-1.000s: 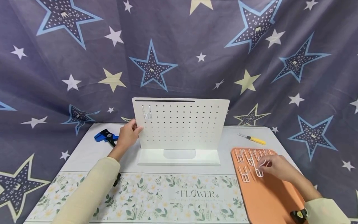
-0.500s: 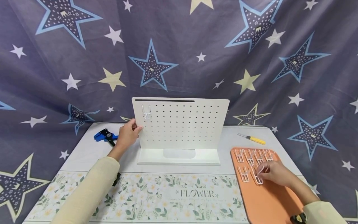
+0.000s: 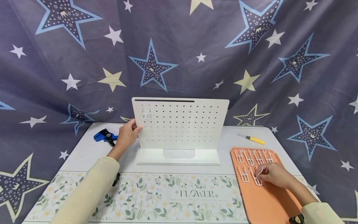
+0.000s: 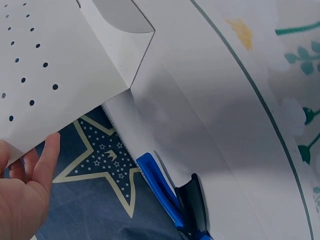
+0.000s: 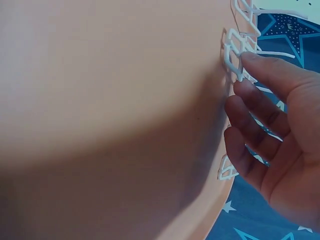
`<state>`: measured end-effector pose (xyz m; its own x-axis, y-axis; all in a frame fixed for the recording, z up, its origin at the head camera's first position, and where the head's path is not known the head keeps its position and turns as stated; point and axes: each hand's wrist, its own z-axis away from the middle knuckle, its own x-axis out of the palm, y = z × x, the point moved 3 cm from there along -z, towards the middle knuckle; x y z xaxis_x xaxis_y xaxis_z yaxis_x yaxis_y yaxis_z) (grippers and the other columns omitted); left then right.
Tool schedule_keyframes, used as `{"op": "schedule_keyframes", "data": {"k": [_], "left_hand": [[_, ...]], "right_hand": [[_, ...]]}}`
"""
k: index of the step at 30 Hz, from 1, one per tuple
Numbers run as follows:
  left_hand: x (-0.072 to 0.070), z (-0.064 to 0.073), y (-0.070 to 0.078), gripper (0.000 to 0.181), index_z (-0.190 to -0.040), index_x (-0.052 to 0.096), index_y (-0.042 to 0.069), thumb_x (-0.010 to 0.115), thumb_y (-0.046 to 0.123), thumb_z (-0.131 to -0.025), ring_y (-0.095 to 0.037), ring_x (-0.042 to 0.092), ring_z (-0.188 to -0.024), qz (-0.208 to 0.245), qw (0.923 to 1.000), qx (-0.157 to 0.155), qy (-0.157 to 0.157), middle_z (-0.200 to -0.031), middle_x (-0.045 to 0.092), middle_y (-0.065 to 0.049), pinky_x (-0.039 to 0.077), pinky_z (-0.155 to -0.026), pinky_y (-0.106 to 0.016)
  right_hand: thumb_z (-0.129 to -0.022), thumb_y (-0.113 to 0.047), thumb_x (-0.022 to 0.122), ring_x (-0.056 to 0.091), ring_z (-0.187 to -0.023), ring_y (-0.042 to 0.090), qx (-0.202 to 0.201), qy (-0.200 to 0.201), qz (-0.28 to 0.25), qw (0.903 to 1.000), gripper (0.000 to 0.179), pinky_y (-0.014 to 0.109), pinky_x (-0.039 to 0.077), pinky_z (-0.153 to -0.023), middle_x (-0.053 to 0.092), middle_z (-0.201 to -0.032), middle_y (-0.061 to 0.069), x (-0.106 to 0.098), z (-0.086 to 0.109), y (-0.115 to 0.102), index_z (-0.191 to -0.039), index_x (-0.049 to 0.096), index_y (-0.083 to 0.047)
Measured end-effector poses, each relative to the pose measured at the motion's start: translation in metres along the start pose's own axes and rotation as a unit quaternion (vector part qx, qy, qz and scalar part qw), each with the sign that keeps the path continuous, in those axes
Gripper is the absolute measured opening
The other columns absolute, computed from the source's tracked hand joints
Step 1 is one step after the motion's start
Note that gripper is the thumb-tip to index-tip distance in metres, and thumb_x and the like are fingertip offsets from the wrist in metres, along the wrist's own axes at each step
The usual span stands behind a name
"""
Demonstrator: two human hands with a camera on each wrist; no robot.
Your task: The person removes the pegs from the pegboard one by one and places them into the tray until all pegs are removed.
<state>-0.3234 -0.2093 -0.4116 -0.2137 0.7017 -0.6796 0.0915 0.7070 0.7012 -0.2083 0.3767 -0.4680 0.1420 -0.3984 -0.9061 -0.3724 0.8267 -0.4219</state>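
Observation:
My left hand (image 3: 128, 134) holds the left edge of a white pegboard (image 3: 181, 133), thumb on the front face and fingers behind it. A white wire hook (image 3: 147, 112) hangs in the pegboard's upper left holes. Over an orange tray (image 3: 268, 199) at the right, my right hand (image 3: 276, 175) pinches a white wire pegboard hook (image 5: 234, 57) between thumb and forefinger, its other fingers loosely bent. That hook is low at the tray, beside another white hook (image 3: 244, 175). Several more hooks (image 3: 250, 157) lie in a row along the tray's far end.
A yellow-handled screwdriver (image 3: 255, 140) lies behind the tray. At the back left is a blue and black wire stripper (image 3: 105, 135), partly behind my left hand. A flower-print mat (image 3: 145, 199) covers the table front. A star-patterned cloth (image 3: 179, 62) hangs behind the table.
My right hand has moved the pinched hook slightly toward the tray's front and down, uncovering the far row of hooks. The left hand and the pegboard have stayed put.

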Motion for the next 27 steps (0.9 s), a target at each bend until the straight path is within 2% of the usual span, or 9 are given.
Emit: {"op": "schedule_keyframes", "data": {"k": [9,15,19,23,27], "left_hand": [[0.000,0.000,-0.001,0.024,-0.123,0.059,0.006,0.061,0.020,-0.104,-0.026,0.067,-0.082,-0.003,1.0000,0.006,0.004,-0.098,0.065,-0.013,0.057,-0.066,-0.030],[0.001,0.000,-0.001,0.024,-0.123,0.059,0.007,0.061,0.020,-0.104,-0.025,0.068,-0.082,-0.005,1.0000,0.004,0.001,-0.098,0.065,-0.013,0.058,-0.065,-0.030],[0.000,-0.001,-0.001,0.024,-0.123,0.059,0.007,0.061,0.021,-0.104,-0.025,0.067,-0.083,-0.002,1.0000,0.004,0.000,-0.097,0.063,-0.012,0.059,-0.067,-0.031],[0.000,-0.002,-0.001,0.023,-0.122,0.059,0.007,0.061,0.021,-0.104,-0.025,0.067,-0.082,-0.003,1.0000,0.003,-0.001,-0.097,0.063,-0.012,0.059,-0.066,-0.031],[0.001,-0.001,-0.002,0.023,-0.121,0.059,0.007,0.061,0.022,-0.104,-0.025,0.067,-0.083,-0.005,1.0000,0.000,-0.003,-0.097,0.063,-0.012,0.059,-0.067,-0.031]], "right_hand": [[-0.084,-0.019,0.081,0.054,-0.069,-0.010,0.002,0.002,0.009,1.0000,0.016,0.019,0.047,-0.061,0.065,-0.073,-0.023,0.001,0.000,0.000,-0.079,0.071,-0.030],[-0.086,-0.017,0.079,0.055,-0.068,-0.007,0.008,-0.023,-0.027,0.9993,0.010,0.020,0.046,-0.060,0.067,-0.075,-0.018,-0.002,0.003,0.000,-0.086,0.073,-0.024],[-0.087,-0.016,0.078,0.056,-0.069,-0.006,0.022,-0.030,-0.024,0.9990,0.010,0.020,0.047,-0.061,0.067,-0.077,-0.016,-0.009,0.006,0.003,-0.090,0.071,-0.023],[-0.087,-0.018,0.079,0.054,-0.069,-0.006,0.032,-0.006,0.021,0.9993,0.009,0.021,0.048,-0.061,0.065,-0.077,-0.017,-0.023,0.006,0.000,-0.092,0.072,-0.022],[-0.088,-0.018,0.078,0.056,-0.068,-0.004,0.032,0.047,0.073,0.9957,0.007,0.024,0.050,-0.062,0.067,-0.077,-0.016,-0.044,0.000,-0.009,-0.095,0.075,-0.018]]}}
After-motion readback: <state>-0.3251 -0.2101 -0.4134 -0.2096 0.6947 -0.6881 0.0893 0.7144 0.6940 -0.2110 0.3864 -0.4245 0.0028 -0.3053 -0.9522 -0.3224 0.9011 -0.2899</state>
